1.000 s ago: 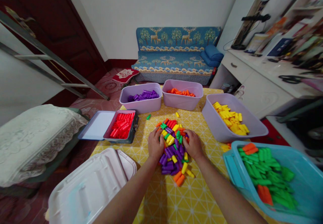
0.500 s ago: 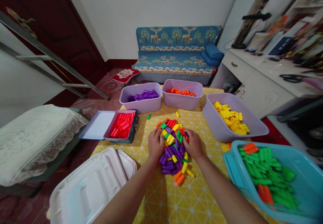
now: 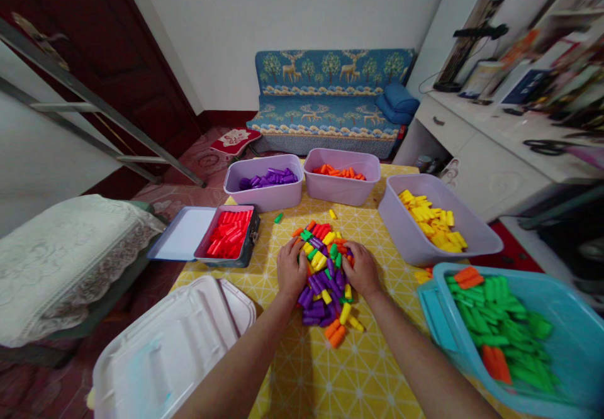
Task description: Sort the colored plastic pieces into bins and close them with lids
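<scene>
A mixed pile of small plastic pieces (image 3: 323, 279) lies on the yellow patterned tablecloth (image 3: 368, 368). The pieces are purple, yellow, orange, red and green, rounded like short tubes, some joined side by side; their exact kind is unclear. Against the pile's left side rests my left hand (image 3: 291, 271), fingers slightly curved and apart. My right hand (image 3: 362, 272) touches the right side in the same way, its fingertips partly among the pieces. Neither hand visibly grips a single piece. Just beyond the pile lie a loose green piece (image 3: 278, 218) and a loose yellow piece (image 3: 333, 214).
Around the pile stand a lilac tub (image 3: 271, 201) of purple pieces, another lilac tub (image 3: 337, 190) of orange, a third lilac tub (image 3: 399, 233) of yellow, a teal tub (image 3: 438, 324) of green with some orange, and an open tin (image 3: 240, 260) of red. White lids (image 3: 174, 343) lie front left.
</scene>
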